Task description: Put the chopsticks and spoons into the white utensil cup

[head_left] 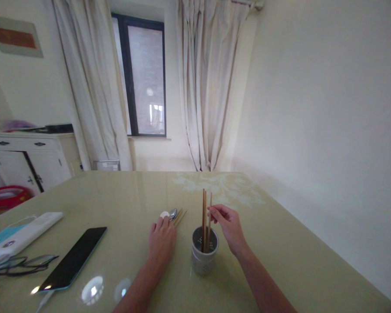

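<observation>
A grey utensil holder (pixel 204 265) with small holes stands upright on the table, with several chopsticks (pixel 203 217) rising from it. My right hand (pixel 226 221) is closed in a pinch on one light wooden chopstick (pixel 210 217), whose lower end is inside the holder. To the left of the holder, my left hand (pixel 163 237) lies palm down, its fingers closed over a small pile. Out of that pile stick a metal spoon (pixel 173 213), a round white utensil end (pixel 164 214) and some loose chopsticks (pixel 181 218). Their other ends are hidden under the hand.
On the left of the glossy table (pixel 133 191) lie a phone (pixel 74 256) with a cable, eyeglasses (pixel 26 263) and a white power strip-like device (pixel 26 234) over something blue. A wall (pixel 329 130) borders the table's right side. A window (pixel 146 78) and curtains are behind.
</observation>
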The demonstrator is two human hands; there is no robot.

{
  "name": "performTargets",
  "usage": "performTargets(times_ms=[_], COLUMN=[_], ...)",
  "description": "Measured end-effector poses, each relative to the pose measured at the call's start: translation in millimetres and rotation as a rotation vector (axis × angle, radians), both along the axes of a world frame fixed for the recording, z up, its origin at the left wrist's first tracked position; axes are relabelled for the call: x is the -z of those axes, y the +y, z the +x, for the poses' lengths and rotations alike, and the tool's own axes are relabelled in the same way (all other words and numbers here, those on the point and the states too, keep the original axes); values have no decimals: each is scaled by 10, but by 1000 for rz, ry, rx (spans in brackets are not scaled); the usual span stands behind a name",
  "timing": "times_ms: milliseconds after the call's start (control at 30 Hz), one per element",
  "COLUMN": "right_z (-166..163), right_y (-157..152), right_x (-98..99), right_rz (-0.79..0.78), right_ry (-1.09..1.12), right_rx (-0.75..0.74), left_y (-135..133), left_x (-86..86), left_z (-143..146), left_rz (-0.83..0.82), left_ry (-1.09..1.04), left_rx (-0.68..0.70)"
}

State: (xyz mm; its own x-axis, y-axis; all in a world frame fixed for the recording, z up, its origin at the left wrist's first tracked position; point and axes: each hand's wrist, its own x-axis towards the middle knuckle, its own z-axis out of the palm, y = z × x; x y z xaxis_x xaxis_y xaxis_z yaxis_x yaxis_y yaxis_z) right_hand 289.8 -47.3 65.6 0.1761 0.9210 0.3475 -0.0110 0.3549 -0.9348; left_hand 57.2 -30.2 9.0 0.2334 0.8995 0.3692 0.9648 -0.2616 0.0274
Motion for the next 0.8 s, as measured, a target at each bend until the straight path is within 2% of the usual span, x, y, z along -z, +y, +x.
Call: performTargets(times_ms=[133, 267, 400, 567, 800], right_z=[-17, -33, -30, -25, -57], right_y=[13, 12, 5, 13, 21], right_x=[35, 65, 70, 46, 60], right_rz=[-2, -5, 8, 31, 18], right_ry=[-17, -50, -65, -70, -64], right_rx=[0, -1, 14, 38, 27], left_y=[-8, -43, -98, -140, -86], left_x=[-7, -31, -61, -96, 26], left_z=[46, 122, 182, 213, 242], left_rz=[82, 87, -39, -170, -29], left_ry=[-82, -295, -507, -595, -812], left_rx=[21, 71, 97, 49, 165])
